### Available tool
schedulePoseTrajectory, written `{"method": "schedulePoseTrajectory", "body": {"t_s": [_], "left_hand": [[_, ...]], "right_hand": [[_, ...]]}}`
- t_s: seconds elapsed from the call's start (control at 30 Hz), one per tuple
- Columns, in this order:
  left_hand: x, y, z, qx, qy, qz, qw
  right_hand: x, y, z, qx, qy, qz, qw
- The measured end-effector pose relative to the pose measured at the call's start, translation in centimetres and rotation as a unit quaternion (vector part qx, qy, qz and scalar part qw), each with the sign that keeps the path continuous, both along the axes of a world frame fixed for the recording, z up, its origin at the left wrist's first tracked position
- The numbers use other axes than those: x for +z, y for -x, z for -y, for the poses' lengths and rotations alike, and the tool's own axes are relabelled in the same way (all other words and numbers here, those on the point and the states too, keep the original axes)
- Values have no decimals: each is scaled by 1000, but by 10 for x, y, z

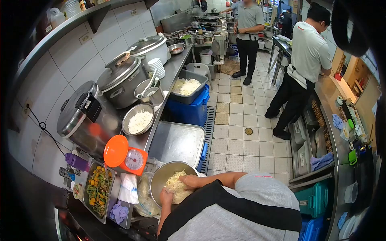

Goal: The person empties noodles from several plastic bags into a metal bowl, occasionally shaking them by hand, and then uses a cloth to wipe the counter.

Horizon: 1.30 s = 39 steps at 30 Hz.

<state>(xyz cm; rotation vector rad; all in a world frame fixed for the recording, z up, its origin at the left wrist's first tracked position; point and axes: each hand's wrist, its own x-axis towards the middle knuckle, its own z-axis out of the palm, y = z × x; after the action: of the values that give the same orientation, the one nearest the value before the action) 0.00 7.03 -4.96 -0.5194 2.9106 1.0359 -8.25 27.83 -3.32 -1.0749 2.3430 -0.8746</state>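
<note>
Inside a large steel bowl (155, 185) sit pale yellow, noodle-like strands (175, 179), partly in a thin clear plastic bag (183, 195). My left hand (166, 197) is closed on the near-left side of the bag, at the bowl's near rim. On the other side, my right hand (193, 181) has its fingers curled against the bag and strands. My forearm and body hide the bowl's right edge. Just left of the bowl lies another filled clear plastic bag (145, 197).
An orange kitchen scale (134, 161) and a tray of cooked vegetables (98, 188) stand left. Beyond are a bowl of white rice (138, 121), large cookers (122, 78) and a metal tray (177, 138). One person (307, 60) works at the right counter; another (248, 36) stands in the aisle.
</note>
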Motion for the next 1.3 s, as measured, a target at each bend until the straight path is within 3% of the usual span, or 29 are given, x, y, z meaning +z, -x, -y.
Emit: {"method": "schedulePoseTrajectory", "body": {"t_s": [0.03,0.1,0.13,0.2,0.23,0.3,0.43,0.53,0.6,0.63,0.7,0.87,0.93,1.0,1.07,1.13,1.3], "left_hand": [[0,-4,1,1,0,1,1000],[3,-11,5,-46,-151,33,987],[19,-14,-1,-43,-151,33,987],[48,-24,-12,-185,-26,-33,982],[50,-29,-13,-184,-26,-33,982],[51,-35,-14,-212,123,-119,962],[44,-37,-15,-190,94,-109,971],[43,-35,-16,-132,11,-77,988],[43,-34,-16,-54,-27,-40,997],[41,-32,-15,-56,-28,-40,997],[30,-26,-5,3,-46,23,999],[-49,-21,29,-15,-34,44,998],[-57,-28,29,-33,-23,44,998],[-35,-30,18,-56,-13,67,996],[-20,-40,12,-69,-100,69,990],[7,-50,1,-151,-98,35,983],[30,-50,-23,-125,48,5,991]], "right_hand": [[-1,2,1,-34,-22,17,999],[-3,10,6,-61,-36,21,997],[-9,15,9,-90,-51,25,994],[-15,22,17,-104,-59,27,992],[-15,26,18,-115,-79,51,989],[-16,31,23,-141,-86,87,982],[-18,35,26,-146,-107,162,970],[-13,34,19,-154,-105,231,955],[-10,27,14,-140,10,342,929],[-9,26,14,-142,10,343,929],[-7,20,17,-46,-81,186,978],[43,-20,-6,-18,-47,89,995],[48,-27,-18,16,-16,-11,1000],[4,-18,-13,56,-33,-64,996],[5,-16,-14,39,-44,-86,995],[-14,-14,-8,4,-40,-117,992],[-32,15,21,-109,-54,-40,992]]}}
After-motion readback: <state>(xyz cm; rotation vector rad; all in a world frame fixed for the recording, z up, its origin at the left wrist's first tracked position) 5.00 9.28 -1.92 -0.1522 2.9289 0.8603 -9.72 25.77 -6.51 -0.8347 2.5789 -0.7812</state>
